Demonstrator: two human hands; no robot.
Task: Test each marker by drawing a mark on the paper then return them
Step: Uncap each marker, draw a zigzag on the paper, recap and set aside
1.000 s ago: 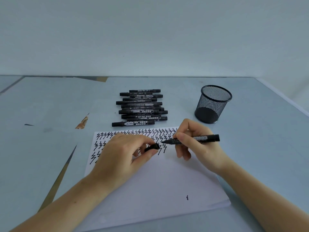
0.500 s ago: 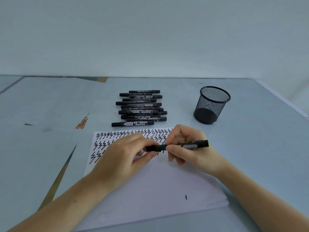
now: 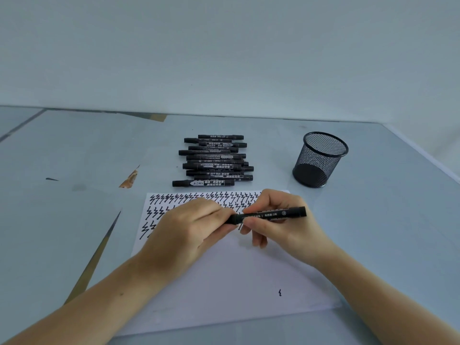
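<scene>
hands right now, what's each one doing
Left hand: fingers pinch the cap end of the marker.
Right hand: fingers curled round the same marker's barrel.

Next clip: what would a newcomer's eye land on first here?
Both hands meet over the paper: the left hand and right hand grip one black marker. Rows of black zigzags fill the sheet's top. Behind lie a marker pile and a mesh cup.
</scene>
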